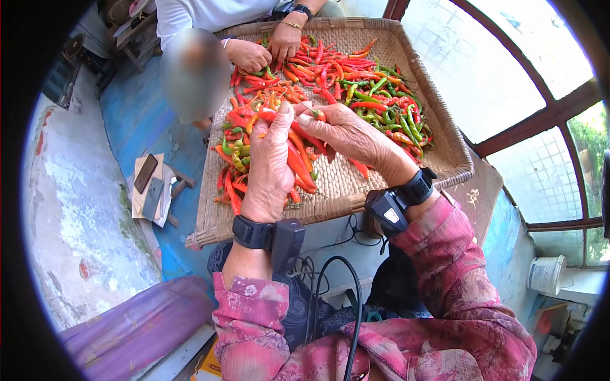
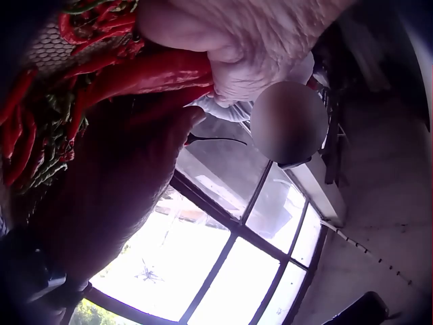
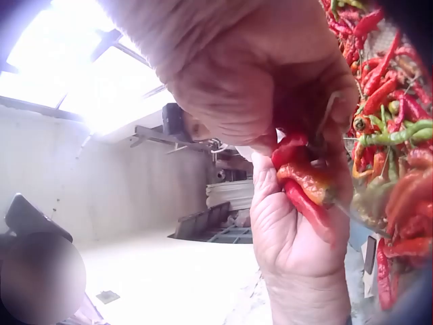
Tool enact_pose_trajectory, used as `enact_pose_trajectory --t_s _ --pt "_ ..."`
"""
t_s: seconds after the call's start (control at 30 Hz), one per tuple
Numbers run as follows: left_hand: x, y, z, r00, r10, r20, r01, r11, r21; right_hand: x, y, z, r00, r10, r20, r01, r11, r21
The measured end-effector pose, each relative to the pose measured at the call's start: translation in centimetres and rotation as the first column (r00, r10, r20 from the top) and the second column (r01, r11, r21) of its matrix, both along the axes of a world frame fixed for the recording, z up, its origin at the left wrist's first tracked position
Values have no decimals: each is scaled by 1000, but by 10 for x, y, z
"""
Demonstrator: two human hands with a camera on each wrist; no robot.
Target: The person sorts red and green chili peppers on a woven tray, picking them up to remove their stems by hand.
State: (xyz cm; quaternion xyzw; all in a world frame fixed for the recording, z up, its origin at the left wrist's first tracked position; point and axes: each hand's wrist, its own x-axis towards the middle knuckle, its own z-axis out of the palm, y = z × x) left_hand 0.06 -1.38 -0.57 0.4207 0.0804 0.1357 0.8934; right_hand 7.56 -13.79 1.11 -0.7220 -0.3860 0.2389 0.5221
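Note:
My left hand [image 1: 269, 166] holds several chili peppers, palm up, over the near part of a woven tray. In the right wrist view, an orange-red chili pepper [image 3: 304, 181] and red ones lie across its fingers. Close beside it, my right hand [image 1: 359, 134] pinches a red chili pepper [image 1: 316, 115] by thumb and fingers, its thin stem sticking out. A long red chili pepper [image 2: 152, 73] shows between the hands in the left wrist view. Red and green chili peppers [image 1: 397, 117] are heaped around the tray [image 1: 447, 117].
Across the tray, another person's hands [image 1: 249, 56] work among the peppers. Two phones [image 1: 146, 173] lie on a small stool at left. A black cable [image 1: 357, 279] loops by my lap. Framed windows [image 1: 534, 152] stand at right, with a white bucket [image 1: 546, 274] below.

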Motion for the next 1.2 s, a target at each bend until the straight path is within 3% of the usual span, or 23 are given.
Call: enact_pose_trajectory --t_s 0.03,0.17,0.2,0.3,0.37,0.4,0.43,0.47,0.53,0.57,0.6,0.63,0.7,0.73,0.9,0.97,1.03,1.1,1.17,1.2 --pt "0 1 -1 1000 2 -2 -2 1000 -1 2 1 -3 989 -65 131 65 998 6" --pt "1 8 -1 991 124 -59 -124 992 -1 5 -3 3 977 -179 -113 174 983 -54" --pt "1 8 1 986 161 -48 -163 986 -21 9 -5 7 978 -160 -132 152 986 -67" --pt "0 8 0 980 197 -29 -198 980 -22 19 -11 12 933 -311 -182 312 950 -28" --pt "-2 7 -2 980 188 -66 -188 982 1 39 -15 -8 872 -458 -173 482 865 141" --pt "-2 7 -2 980 183 -81 -182 983 13 45 -14 -12 776 -619 120 608 785 118" --pt "-2 7 -2 979 178 -95 -176 984 25 50 -15 -15 590 -701 402 717 683 140" --pt "-1 7 -1 979 173 -108 -170 985 37 53 -18 -18 588 -701 403 717 683 142" --pt "0 6 0 978 169 -122 -164 985 50 39 -17 -6 530 -487 694 689 725 -18" --pt "1 5 0 979 170 -114 -165 985 47 30 -14 -2 534 -486 692 688 725 -22" --pt "2 4 -1 980 168 -105 -165 985 45 20 -10 2 787 -377 487 489 864 -120" --pt "3 4 -3 980 167 -107 -163 986 46 10 -6 3 949 -207 239 247 957 -150" --pt "6 4 -9 987 156 -48 -152 985 81 -8 2 2 944 -118 309 118 993 18" --pt "6 4 -10 987 155 -50 -150 985 83 -12 2 5 944 -60 324 88 994 -71" --pt "6 5 -9 976 215 -34 -205 961 188 -4 3 2 914 -81 397 89 996 -3" --pt "3 8 -6 982 185 -40 -177 972 154 3 -2 2 914 -55 402 54 998 14" --pt "0 11 -3 987 156 -49 -150 982 118 9 -10 15 927 -98 361 138 987 -84" --pt "1 12 -1 994 92 -51 -94 995 -43 18 -18 16 912 -210 353 259 961 -97" --pt "0 14 0 994 65 -85 -72 995 -76 27 -22 11 865 -388 318 409 912 -2" --pt "0 16 -2 998 -10 -70 1 992 -123 41 -24 -2 712 -543 446 564 820 98"
